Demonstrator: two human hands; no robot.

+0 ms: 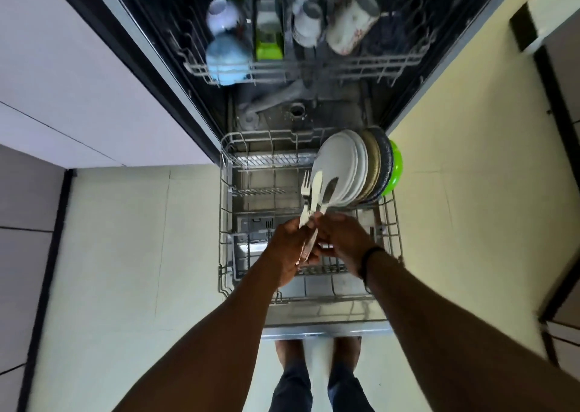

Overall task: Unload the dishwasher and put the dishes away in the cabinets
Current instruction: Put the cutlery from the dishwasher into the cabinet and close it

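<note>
Above the pulled-out lower rack [226, 223], the left hand [290, 248] had its fingers [309, 256] curled tight around the handles of a cutlery bundle [314, 191], whose fork and spoon ends pointed toward the upright plates [342, 163] at the rack's far right. The right hand [342, 239] pinched the same handles. No writing was legible.

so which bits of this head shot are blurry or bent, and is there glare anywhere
Head view: the upper rack and its cups are motion-smeared; the plates and cutlery in the hands are sharper. Wide-angle distortion bends the cabinet and floor lines at the edges. The white plates look slightly blown out; both forearms are dim.
</note>
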